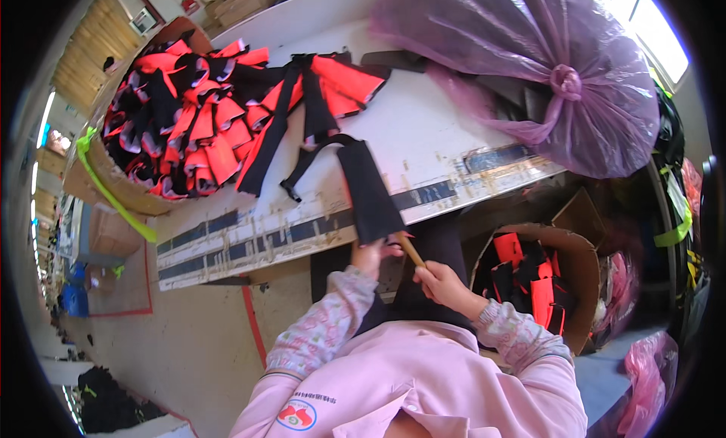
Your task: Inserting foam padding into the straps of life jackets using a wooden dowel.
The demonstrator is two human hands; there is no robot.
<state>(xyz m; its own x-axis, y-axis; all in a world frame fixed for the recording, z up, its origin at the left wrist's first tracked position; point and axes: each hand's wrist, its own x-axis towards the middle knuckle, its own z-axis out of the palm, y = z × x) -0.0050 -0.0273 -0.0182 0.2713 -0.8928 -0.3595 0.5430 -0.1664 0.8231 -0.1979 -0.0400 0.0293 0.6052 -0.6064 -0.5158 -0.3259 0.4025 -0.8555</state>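
Observation:
A black fabric piece [368, 192] with a strap and buckle [291, 188] hangs over the near edge of the table. At its lower end, my left hand [367, 258] is closed on the cloth, some fingers hidden beneath it. My right hand [445, 284] is closed around a light wooden stick [410, 249]. The stick's far end meets the lower corner of the black piece; whether it goes inside I cannot tell. Beyond, several black and orange fabric pieces [344, 86] lie on the table, beside a large heap of similar pieces [189, 128].
The heap fills a cardboard box at the table's left, with a lime-green strip [113, 192] on its side. A tied purple plastic bag [605, 90] covers the table's right end. Below right stands a round-sided cardboard container [582, 268] holding orange and black pieces.

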